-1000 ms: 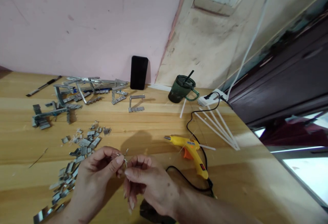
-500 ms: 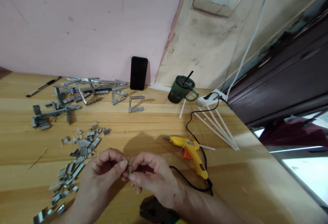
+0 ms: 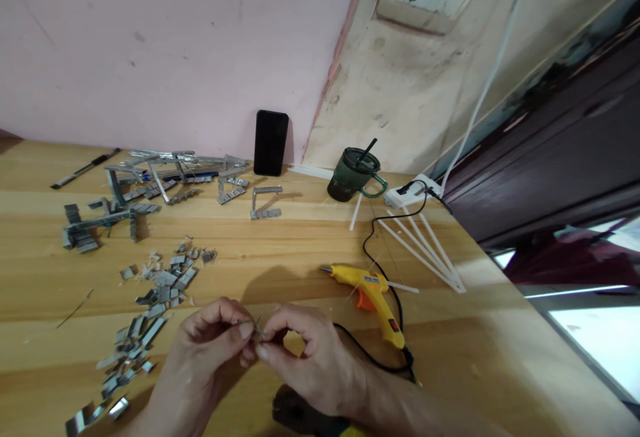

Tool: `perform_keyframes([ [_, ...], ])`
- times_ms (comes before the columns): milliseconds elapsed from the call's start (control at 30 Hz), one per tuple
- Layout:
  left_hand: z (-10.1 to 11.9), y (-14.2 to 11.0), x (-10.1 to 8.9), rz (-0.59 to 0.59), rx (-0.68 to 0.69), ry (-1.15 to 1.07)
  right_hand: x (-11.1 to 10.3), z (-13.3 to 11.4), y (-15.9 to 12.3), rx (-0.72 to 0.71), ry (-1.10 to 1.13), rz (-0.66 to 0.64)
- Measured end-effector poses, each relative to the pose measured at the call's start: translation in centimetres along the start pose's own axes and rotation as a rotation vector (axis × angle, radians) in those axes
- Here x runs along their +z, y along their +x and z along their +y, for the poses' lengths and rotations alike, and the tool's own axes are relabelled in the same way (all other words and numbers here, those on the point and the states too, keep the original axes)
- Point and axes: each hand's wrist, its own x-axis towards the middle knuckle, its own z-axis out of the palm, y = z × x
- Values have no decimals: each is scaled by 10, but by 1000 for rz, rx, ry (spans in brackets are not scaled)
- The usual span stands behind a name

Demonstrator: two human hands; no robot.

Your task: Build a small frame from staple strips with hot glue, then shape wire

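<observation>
Between the fingertips of both hands is a thin piece of wire (image 3: 258,325), its ends crossing and sticking up a little. My left hand (image 3: 207,350) pinches it from the left, thumb against the forefinger. From the other side my right hand (image 3: 305,350) pinches it too, the thumb and forefinger making a ring. Most of the wire is covered by the fingers. Dark-jawed pliers (image 3: 300,410) lie under my right wrist. Left of my left hand are many small cut pieces of shiny metal strip (image 3: 150,330). A loose thin wire (image 3: 75,308) lies farther left.
A yellow glue gun (image 3: 373,287) lies at the right, its black cord running to a power strip (image 3: 410,191). White glue sticks (image 3: 425,250) lie beyond it. Bent metal frames (image 3: 120,203), a phone (image 3: 271,143) and a green mug (image 3: 353,175) stand towards the wall.
Both hands have come slightly lower and nearer to me, still pinching the wire. The right fingers have drawn together, with a wider gap inside the ring they make.
</observation>
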Motion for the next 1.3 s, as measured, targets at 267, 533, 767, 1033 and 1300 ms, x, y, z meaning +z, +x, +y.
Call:
perform_keyframes([
  [267,10,-3,7,2,-118,-28,-20,7,1,-543,-665,-227],
  [533,13,-2,8,47,-199,85,-34,0,9,-687,-1009,-381],
  [767,12,-2,9,49,-317,1,-34,9,8,-804,-953,-240],
  [1033,7,-1,4,1,18,200,-30,-6,6,-240,-371,-111],
  [1300,-1,0,-4,-49,99,256,-27,-14,7,-227,-329,-42],
])
